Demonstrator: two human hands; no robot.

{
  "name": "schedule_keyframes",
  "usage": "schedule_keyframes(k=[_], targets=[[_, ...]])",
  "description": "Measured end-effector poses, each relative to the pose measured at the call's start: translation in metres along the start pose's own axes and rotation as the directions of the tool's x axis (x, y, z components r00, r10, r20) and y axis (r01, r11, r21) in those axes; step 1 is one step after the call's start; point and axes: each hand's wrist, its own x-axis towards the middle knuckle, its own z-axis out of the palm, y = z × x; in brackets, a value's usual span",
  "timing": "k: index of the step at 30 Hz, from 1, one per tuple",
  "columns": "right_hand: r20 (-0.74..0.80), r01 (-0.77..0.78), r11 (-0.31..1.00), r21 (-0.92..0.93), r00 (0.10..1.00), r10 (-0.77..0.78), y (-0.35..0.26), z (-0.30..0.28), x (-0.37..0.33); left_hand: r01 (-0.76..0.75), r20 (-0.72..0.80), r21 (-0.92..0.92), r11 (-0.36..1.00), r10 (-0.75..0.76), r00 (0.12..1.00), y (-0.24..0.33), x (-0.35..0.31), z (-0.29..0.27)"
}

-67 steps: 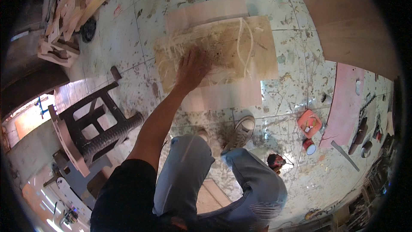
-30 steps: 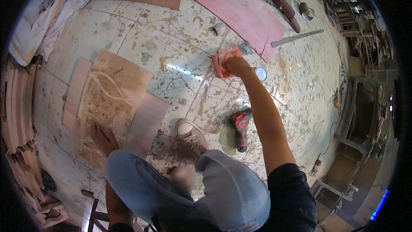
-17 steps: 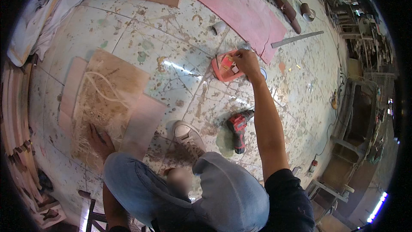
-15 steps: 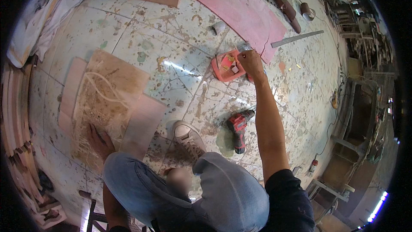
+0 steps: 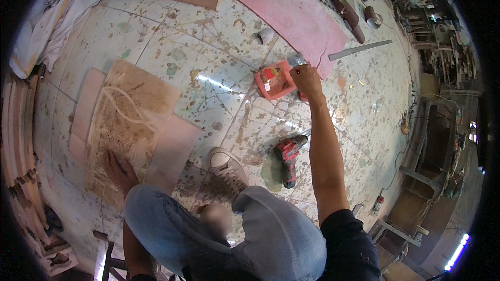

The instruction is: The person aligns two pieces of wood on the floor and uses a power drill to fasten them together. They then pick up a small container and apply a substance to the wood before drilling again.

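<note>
My left hand [image 5: 119, 169] lies flat, fingers spread, on a rough plywood board [image 5: 127, 114] with pale curved strips on it, at the lower left. My right arm stretches out to a small red tray [image 5: 273, 80] on the floor. My right hand [image 5: 306, 79] is at the tray's right edge with its fingertips pinched together; whatever may be between them is too small to see. A red cordless drill [image 5: 288, 156] lies on the floor below the tray, beside my forearm.
My shoe [image 5: 226, 169] and bent knees fill the lower middle. A pink board [image 5: 291, 10] lies beyond the tray, with a metal ruler [image 5: 359, 49] to its right. Wooden slats [image 5: 18, 140] are stacked at left, and furniture frames [image 5: 432, 140] stand at right.
The view swung from the plywood board to the right. My right hand reached to the red tray, then shifted from over it to its right edge. My left hand stayed on the board.
</note>
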Motion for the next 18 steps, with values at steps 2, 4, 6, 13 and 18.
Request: schedule_keyframes(k=[2,4,6,13,18], targets=[[-0.022,0.108,0.994,-0.012,0.994,-0.108,0.016,-0.004,0.002,-0.004,0.007,-0.020,1.000,0.004,1.000,0.007,0.002,0.005],[0.025,0.146,0.989,-0.025,0.989,-0.146,0.025,0.002,0.007,-0.018,-0.002,-0.057,0.998,0.018,1.000,0.012,0.003,0.008],[-0.026,0.211,0.959,-0.187,0.975,-0.220,0.037,0.010,0.011,-0.057,-0.016,-0.061,0.997,0.056,0.998,0.016,0.003,0.014],[-0.065,0.475,0.870,-0.133,0.872,-0.486,-0.037,0.043,0.004,-0.005,-0.001,0.080,0.997,0.006,1.000,-0.022,-0.017,-0.003],[0.235,0.350,0.875,-0.335,0.930,-0.282,0.007,0.052,0.018,0.009,0.021,-0.014,1.000,-0.008,1.000,-0.022,-0.008,0.027]])
